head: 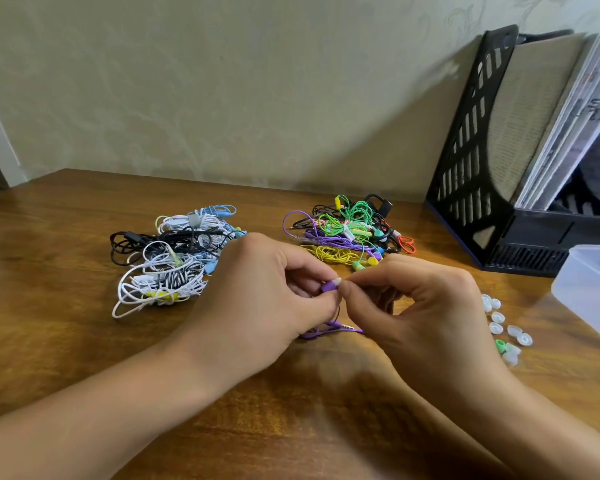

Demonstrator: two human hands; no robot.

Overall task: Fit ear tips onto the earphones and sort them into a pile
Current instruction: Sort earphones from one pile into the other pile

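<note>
My left hand (267, 296) pinches a purple earbud (329, 286) between thumb and fingers. A whitish ear tip (337, 280) sits at the bud's end, and my right hand (426, 306) pinches it there. The purple cable and plug (329, 330) trail down onto the wooden table (66, 341) between my hands. Several loose translucent ear tips (497, 318) and a green one (499, 345) lie to the right of my right hand. A pile of white, black and blue earphones (174, 258) lies at the left; a pile of green, purple and yellow ones (347, 230) lies behind my hands.
A translucent plastic box (593, 289) stands at the right edge, close to the ear tips. A black file holder (482, 188) with papers leans against the wall at the back right. The wall runs along the table's far edge.
</note>
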